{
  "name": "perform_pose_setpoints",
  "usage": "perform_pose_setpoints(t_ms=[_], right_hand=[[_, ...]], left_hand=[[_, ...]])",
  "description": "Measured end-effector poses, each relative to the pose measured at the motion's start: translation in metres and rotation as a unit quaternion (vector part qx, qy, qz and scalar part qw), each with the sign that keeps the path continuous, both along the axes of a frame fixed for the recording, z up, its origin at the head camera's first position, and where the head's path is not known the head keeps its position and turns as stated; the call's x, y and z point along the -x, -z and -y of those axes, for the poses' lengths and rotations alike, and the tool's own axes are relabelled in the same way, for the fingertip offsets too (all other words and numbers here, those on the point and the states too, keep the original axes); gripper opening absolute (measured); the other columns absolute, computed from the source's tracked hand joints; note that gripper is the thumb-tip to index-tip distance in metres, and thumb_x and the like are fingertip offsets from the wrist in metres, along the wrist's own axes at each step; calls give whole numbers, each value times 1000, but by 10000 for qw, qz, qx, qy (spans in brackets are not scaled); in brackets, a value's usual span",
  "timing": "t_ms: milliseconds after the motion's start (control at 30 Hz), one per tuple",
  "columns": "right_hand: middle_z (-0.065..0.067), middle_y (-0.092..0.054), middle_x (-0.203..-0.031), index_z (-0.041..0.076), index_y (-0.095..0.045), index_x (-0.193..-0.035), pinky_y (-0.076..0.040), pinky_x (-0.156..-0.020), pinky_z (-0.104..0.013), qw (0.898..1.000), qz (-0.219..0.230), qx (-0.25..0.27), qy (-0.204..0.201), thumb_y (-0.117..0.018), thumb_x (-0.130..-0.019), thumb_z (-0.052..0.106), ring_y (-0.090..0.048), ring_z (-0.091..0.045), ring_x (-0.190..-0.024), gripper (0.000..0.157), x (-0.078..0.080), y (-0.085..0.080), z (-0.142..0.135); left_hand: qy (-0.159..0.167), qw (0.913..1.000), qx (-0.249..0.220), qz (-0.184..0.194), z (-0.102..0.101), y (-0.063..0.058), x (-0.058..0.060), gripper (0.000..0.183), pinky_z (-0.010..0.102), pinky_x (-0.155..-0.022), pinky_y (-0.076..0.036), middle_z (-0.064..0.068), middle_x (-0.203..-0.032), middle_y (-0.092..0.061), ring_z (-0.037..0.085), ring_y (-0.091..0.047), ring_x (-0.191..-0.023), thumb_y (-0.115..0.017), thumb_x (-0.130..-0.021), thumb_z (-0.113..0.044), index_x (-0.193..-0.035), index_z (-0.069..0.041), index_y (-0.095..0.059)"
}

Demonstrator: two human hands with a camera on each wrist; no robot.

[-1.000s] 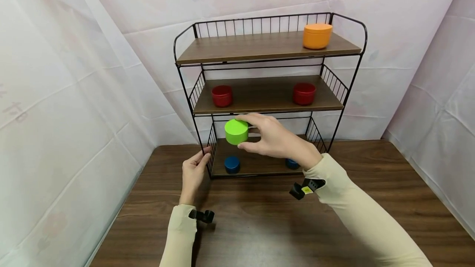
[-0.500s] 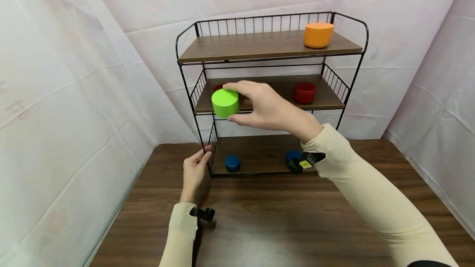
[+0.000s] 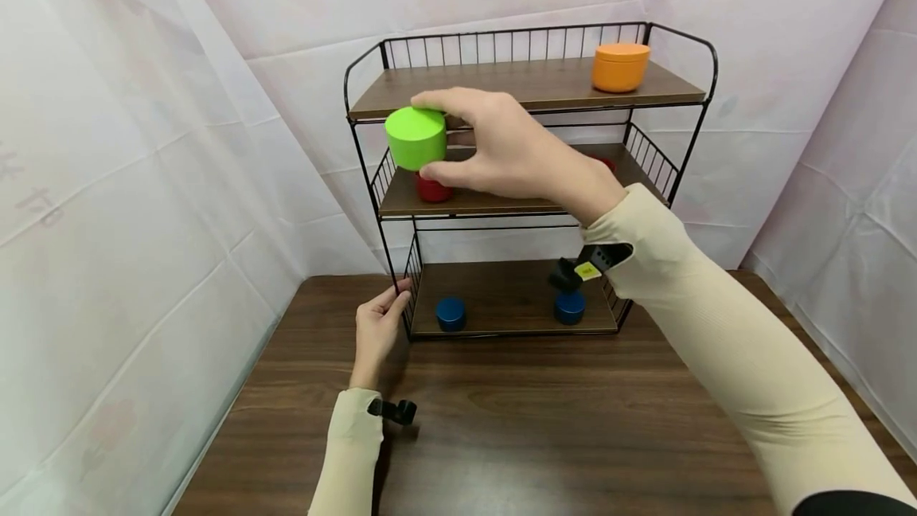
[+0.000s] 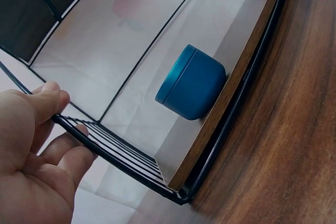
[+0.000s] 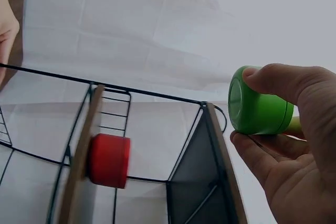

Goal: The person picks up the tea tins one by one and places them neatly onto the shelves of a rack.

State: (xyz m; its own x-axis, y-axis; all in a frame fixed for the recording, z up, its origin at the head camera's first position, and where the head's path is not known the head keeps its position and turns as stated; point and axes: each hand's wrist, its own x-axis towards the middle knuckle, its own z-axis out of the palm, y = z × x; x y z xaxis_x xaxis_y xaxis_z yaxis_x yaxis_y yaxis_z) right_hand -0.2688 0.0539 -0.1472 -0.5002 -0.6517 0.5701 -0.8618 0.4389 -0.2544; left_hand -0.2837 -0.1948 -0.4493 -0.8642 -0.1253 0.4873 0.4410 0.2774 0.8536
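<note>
A bright green round tin (image 3: 415,139) is held between the thumb and fingers of my right hand (image 3: 505,142), in front of the rack's left part, near top-shelf height. In the right wrist view the green tin (image 5: 257,103) hangs in the air beside the top shelf. My left hand (image 3: 377,329) grips the black wire side of the rack (image 3: 519,333) low on its left. The left wrist view shows thumb and fingers around that wire (image 4: 105,153), near a blue tin (image 4: 194,83). Behind the green tin, a red tin (image 3: 434,188) on the middle shelf is partly hidden.
An orange tin (image 3: 620,68) stands at the right of the top shelf (image 3: 494,82). My right forearm mostly covers a second red tin (image 3: 607,163). Two blue tins, left (image 3: 450,314) and right (image 3: 569,307), sit on the bottom shelf. The rack stands on a wooden table (image 3: 516,420).
My right hand has lifted the green tin up and to the left, from in front of the bottom shelf to near the top shelf. The left hand stays on the rack.
</note>
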Motion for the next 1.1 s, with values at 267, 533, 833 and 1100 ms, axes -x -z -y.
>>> perform_pose_setpoints(t_ms=[267, 533, 833, 1100], right_hand=[[-3, -59, -124, 7, -51, -136, -48, -92, -16, 9991, 412, 111, 16, -76, -84, 22, -61, -7, -107, 60, 4, -27, 2], [-2, -57, -126, 8, -48, -138, -48, -91, -15, 9958, 834, 87, 375, -74, -86, 22, -61, -8, -110, 60, 17, -43, 8], [-1, -57, -128, 10, -50, -137, -49, -90, -18, 9908, 1214, 37, 600, -74, -85, 23, -64, -10, -107, 59, 36, -50, 18], [-2, -58, -123, 11, -55, -130, -49, -89, -20, 9877, 1311, -54, 844, -73, -86, 24, -63, -11, -103, 49, 50, -47, 18]], left_hand=[[61, 10000, -32, 36, 0, 1, 0, 25, 15, -83, -50, 20, -112, -69, 19, -66, -106, -65, -92, -9, -115, 1, -70], [27, 10000, -54, 69, 1, 1, -1, 25, 14, -82, -50, 22, -112, -68, 15, -66, -106, -64, -93, -8, -115, 2, -70], [-37, 10000, 3, 54, -1, -1, -5, 24, 14, -83, -50, 23, -110, -68, 22, -66, -106, -64, -92, -6, -114, 2, -70], [-3, 9998, 83, 158, -5, -1, -6, 25, 12, -84, -48, 21, -110, -70, 27, -65, -109, -64, -93, -10, -115, -1, -70]])
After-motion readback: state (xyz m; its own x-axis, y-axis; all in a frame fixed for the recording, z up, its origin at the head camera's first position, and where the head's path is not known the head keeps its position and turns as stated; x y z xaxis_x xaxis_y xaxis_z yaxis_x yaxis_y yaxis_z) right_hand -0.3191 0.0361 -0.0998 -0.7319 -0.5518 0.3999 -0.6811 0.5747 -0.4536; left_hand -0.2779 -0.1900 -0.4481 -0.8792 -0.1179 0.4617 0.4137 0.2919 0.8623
